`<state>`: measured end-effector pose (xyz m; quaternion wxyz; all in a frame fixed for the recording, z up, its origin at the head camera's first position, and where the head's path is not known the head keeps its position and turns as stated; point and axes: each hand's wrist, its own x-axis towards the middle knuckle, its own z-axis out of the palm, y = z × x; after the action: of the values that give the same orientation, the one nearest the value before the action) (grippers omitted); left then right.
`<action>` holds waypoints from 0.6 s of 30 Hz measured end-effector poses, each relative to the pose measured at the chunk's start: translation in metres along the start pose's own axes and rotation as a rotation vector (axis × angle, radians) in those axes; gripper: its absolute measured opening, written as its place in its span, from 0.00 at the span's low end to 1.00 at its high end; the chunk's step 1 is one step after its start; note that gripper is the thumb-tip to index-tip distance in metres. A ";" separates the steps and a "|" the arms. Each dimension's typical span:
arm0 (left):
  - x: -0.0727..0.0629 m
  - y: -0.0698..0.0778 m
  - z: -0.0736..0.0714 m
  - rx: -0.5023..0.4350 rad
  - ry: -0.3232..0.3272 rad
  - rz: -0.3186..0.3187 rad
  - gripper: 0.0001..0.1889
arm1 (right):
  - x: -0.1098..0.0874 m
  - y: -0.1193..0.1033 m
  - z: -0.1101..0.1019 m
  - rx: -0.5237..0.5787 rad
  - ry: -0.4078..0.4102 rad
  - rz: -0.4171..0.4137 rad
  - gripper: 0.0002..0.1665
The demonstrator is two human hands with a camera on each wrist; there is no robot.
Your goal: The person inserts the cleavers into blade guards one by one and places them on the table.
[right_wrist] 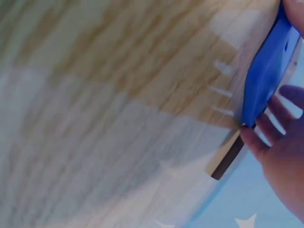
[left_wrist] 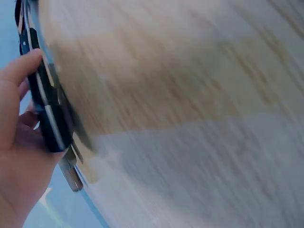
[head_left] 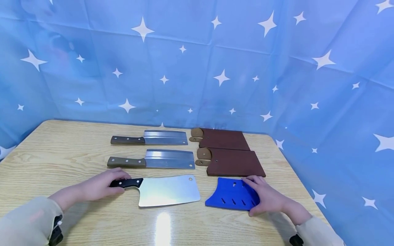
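Note:
My left hand (head_left: 103, 184) grips the black riveted handle (left_wrist: 51, 111) of a cleaver (head_left: 169, 191). Its broad shiny blade points right and has a hole near the upper far corner. Over on the right side, my right hand (head_left: 267, 196) holds a blue blade cover (head_left: 229, 194) by its right end, thumb at one edge and fingers at the other. Slots run through this cover. In the right wrist view the cover (right_wrist: 266, 71) is seen nearly edge-on, tilted off the table. Cleaver and cover are apart.
Behind lie two more cleavers, one (head_left: 169, 159) with a brown handle and one (head_left: 166, 137) farther back. To their right are two dark brown sheaths, the nearer (head_left: 237, 164) and the farther (head_left: 226, 139), with tan straps. A starry blue curtain (head_left: 184, 61) backs the wooden table (head_left: 123, 225).

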<state>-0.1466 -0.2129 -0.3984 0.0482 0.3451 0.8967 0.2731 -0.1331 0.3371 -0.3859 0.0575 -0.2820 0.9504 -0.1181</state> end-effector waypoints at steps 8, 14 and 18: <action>-0.009 -0.006 -0.009 -0.356 -0.058 -0.121 0.19 | 0.001 0.002 -0.002 0.018 0.011 -0.034 0.62; -0.010 -0.008 -0.016 -0.460 -0.040 -0.196 0.24 | 0.002 0.003 -0.002 0.052 0.002 -0.053 0.63; -0.003 -0.005 -0.021 -0.447 0.020 -0.237 0.26 | 0.007 -0.001 -0.005 0.124 -0.035 -0.020 0.62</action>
<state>-0.1532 -0.2275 -0.3832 0.1461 0.2155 0.8488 0.4602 -0.1398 0.3333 -0.3812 0.0905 -0.2893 0.9372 -0.1724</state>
